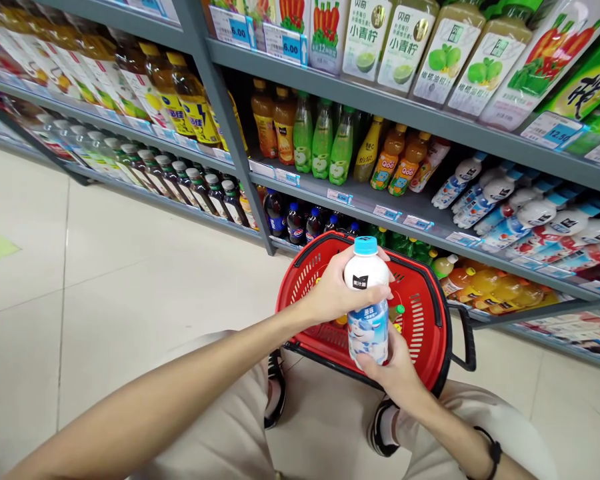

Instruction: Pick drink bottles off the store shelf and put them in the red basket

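Observation:
A white and blue drink bottle (pixel 367 330) with a light blue cap stands almost upright between both hands. My left hand (pixel 336 287) is wrapped around its upper part, thumb across the front just below the shoulder. My right hand (pixel 397 365) holds the bottle near its base from the lower right. Directly below is a red shopping basket (pixel 420 283) with a black rim. Inside it, a green-capped bottle (pixel 397 311) and some yellow items are partly visible; the held bottle and my hands hide the rest.
Grey shelves (pixel 330 193) run across ahead, filled with drinks. Similar white bottles (pixel 500 190) lie on the right shelf, green bottles (pixel 324 140) stand mid-shelf. The basket's black handle (pixel 467 340) sticks out right. My shoes (pixel 384 427) are below the basket on the pale tiled floor (pixel 130 267).

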The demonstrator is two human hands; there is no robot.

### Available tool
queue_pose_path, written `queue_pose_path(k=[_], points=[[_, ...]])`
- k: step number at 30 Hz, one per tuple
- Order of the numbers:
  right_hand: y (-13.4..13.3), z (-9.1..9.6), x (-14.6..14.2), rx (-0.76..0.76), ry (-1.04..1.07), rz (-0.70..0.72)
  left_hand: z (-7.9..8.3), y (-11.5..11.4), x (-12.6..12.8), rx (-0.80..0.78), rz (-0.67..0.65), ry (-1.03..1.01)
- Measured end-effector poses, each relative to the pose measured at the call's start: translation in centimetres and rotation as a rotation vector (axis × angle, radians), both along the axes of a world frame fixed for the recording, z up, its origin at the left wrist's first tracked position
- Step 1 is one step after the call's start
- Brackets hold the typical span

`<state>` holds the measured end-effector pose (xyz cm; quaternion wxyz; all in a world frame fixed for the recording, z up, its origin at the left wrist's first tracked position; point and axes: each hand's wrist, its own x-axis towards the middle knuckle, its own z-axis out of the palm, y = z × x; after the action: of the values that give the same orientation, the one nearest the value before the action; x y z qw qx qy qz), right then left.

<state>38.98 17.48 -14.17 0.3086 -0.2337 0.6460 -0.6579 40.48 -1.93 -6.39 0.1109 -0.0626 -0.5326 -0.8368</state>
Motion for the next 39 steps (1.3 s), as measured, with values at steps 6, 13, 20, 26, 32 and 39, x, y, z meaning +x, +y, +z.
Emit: queue_pose_path(k=[6,13,20,26,32,39], points=[[-0.02,-0.08,0.06,0.019,0.014,0.015,-0.03,0.04,0.02,-0.008,0.016,-0.012],[0.11,-0.16,0.09,0.016,0.021,0.039,-0.26,-0.05,-0.07,-0.014,0.004,-0.012],[0.09,-0.45,0.06,0.038,0.055,0.035,-0.26,0.00,0.02,-0.017,0.001,-0.034],[0.04,-0.52,0.14,0.038,0.034,0.044,-0.32,-0.11,-0.07,-0.016,-0.003,-0.036],[0.01,-0.83,0.10,0.030,0.063,0.044,-0.27,-0.10,0.10,-0.067,0.004,-0.045],[0.04,-0.81,0.22,0.019,0.061,0.052,-0.30,-0.01,0.15,-0.093,0.012,-0.033]])
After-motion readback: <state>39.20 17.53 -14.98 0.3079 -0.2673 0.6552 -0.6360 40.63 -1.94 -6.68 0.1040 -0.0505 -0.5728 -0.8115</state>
